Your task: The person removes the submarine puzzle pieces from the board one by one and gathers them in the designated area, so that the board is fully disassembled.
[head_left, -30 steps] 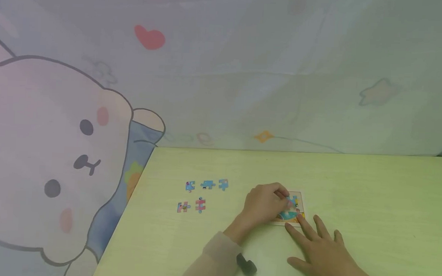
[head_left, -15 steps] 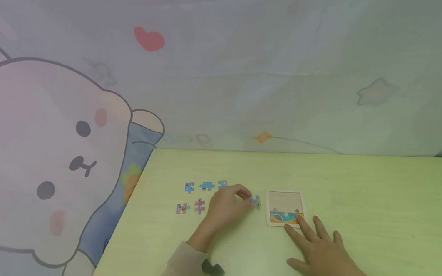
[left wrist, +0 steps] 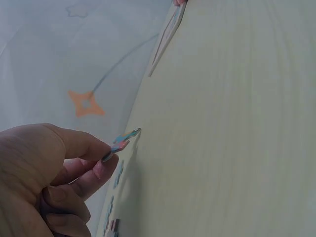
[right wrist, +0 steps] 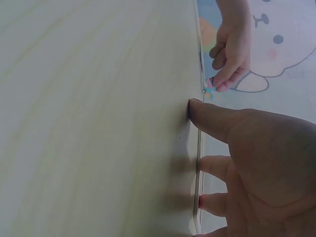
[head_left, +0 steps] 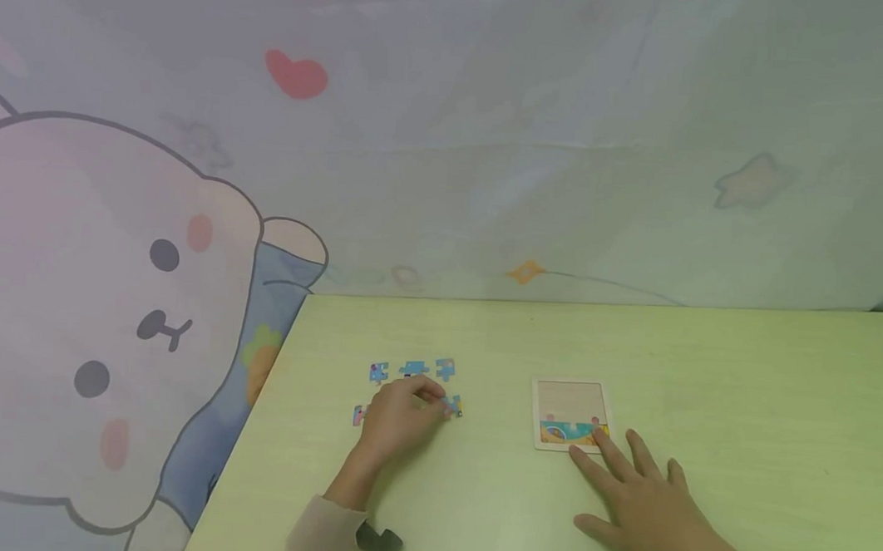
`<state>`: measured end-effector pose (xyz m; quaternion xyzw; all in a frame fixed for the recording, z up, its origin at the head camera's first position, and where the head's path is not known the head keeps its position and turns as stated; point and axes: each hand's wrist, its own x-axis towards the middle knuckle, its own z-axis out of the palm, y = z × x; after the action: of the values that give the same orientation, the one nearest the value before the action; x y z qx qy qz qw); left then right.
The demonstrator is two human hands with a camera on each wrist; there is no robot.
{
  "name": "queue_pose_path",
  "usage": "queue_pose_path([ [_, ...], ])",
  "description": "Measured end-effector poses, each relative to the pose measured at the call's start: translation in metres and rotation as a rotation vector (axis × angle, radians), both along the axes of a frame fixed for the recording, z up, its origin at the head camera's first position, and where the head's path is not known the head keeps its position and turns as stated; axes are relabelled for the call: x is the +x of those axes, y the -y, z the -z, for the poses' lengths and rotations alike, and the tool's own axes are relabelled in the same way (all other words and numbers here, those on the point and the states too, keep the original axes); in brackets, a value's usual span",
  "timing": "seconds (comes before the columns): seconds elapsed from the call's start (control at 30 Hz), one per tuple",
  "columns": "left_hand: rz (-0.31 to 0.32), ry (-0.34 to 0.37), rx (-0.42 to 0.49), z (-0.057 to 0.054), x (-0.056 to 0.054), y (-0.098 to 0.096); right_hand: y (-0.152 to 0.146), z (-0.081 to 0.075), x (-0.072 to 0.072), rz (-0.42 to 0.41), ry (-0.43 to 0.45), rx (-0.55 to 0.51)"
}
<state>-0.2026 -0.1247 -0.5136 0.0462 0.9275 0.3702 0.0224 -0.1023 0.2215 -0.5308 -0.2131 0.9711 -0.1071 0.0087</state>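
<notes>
My left hand pinches a blue, pink and yellow jigsaw piece between thumb and finger, just right of the loose pieces. In the left wrist view the held jigsaw piece is tilted, above the tabletop. A square wooden puzzle tray lies to the right; a teal and orange strip of puzzle fills its lower part, and the upper part is bare wood. My right hand lies with fingers spread, fingertips touching the tray's lower right corner.
A row of blue jigsaw pieces lies beyond my left hand. One pink piece shows partly behind that hand. The pale table ends at a cloth backdrop printed with a cartoon animal.
My left hand has carried the jigsaw piece leftward, from over the tray to beside the loose pieces, uncovering the tray's upper part. My right hand stays in place.
</notes>
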Motion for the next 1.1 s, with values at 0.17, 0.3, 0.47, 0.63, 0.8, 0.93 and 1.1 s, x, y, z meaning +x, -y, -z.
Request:
queue_pose_path([
  [0.17, 0.021, -0.006, -0.029, 0.002, -0.001, 0.005, 0.000, -0.002, 0.001, -0.002, 0.001, 0.001],
  [0.3, 0.024, -0.013, -0.063, 0.005, -0.003, 0.007, 0.000, -0.002, 0.001, -0.005, 0.004, 0.000],
  [0.47, 0.018, -0.040, -0.097, 0.007, -0.005, 0.007, 0.000, -0.002, 0.001, -0.004, 0.006, -0.003],
  [0.63, 0.020, -0.059, -0.079, 0.006, -0.007, 0.003, 0.001, -0.002, 0.001, -0.002, 0.005, -0.009],
  [0.8, 0.052, -0.024, -0.049, 0.004, -0.009, -0.011, -0.001, -0.003, -0.001, -0.005, -0.002, -0.010],
  [0.93, 0.097, -0.009, -0.061, 0.004, -0.011, -0.026, -0.002, -0.003, -0.005, -0.014, -0.006, -0.011],
  [1.1, 0.165, -0.017, -0.091, 0.006, -0.014, -0.050, -0.004, -0.004, -0.009, -0.019, 0.006, -0.008],
])
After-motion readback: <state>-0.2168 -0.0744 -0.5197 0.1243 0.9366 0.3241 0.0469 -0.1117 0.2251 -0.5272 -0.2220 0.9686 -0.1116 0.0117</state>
